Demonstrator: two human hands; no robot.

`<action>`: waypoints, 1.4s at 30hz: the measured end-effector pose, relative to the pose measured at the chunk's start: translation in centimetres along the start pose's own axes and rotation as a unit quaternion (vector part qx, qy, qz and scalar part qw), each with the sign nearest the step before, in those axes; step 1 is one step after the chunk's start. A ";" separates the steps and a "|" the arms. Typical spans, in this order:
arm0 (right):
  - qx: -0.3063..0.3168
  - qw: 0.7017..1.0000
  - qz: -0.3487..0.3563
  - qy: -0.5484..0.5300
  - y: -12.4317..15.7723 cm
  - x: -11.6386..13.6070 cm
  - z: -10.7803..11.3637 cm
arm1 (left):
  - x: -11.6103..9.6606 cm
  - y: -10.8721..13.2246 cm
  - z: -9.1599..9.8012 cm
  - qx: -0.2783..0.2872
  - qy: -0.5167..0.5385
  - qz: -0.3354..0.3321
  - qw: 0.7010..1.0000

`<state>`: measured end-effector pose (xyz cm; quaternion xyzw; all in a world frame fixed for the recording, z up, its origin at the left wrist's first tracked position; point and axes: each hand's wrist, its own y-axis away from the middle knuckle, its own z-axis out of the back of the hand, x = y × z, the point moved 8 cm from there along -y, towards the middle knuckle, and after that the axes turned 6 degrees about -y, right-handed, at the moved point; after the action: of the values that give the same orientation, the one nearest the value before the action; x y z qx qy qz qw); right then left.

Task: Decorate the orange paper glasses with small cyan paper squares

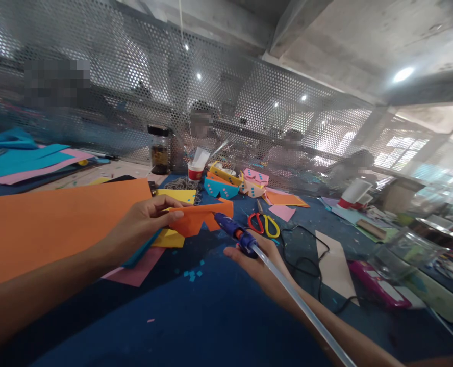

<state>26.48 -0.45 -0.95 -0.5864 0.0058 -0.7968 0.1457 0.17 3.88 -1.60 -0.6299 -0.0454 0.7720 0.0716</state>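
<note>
My left hand (148, 221) pinches a cut orange paper piece (201, 216) with a zigzag lower edge, holding it above the blue table (211, 316). My right hand (259, 260) grips a blue hot glue gun (234, 232) with a long clear glue stick (295, 300) running back along my forearm. The gun's nozzle points at the right end of the orange piece. Under the piece lies a yellow sheet (173, 237).
A large orange sheet (54, 224) covers the left. Red-and-yellow scissors (262, 224), a black cord (306, 255), finished paper boxes (230, 183), a red cup (195, 171), a dark jar (159, 150) and a perforated metal screen (173, 92) lie beyond. Other people sit behind the screen.
</note>
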 end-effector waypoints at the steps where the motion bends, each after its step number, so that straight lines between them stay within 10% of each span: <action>1: 0.003 1.000 -0.001 -0.001 0.0 0.0 0.0 | 0.0 0.0 0.0 -0.001 0.001 0.001 1.000; 18: -0.020 0.999 0.003 -0.042 0.3 1.7 0.4 | 0.0 0.0 0.0 -0.010 0.022 0.030 0.999; 42: 0.125 0.989 -0.046 -0.069 0.1 0.1 -1.1 | 0.0 -0.1 0.7 -0.041 0.040 0.034 0.998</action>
<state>25.47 -0.79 -1.25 -0.6171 -0.1316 -0.7544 0.1810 -0.50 3.95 -1.42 -0.6635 -0.0528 0.7460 0.0213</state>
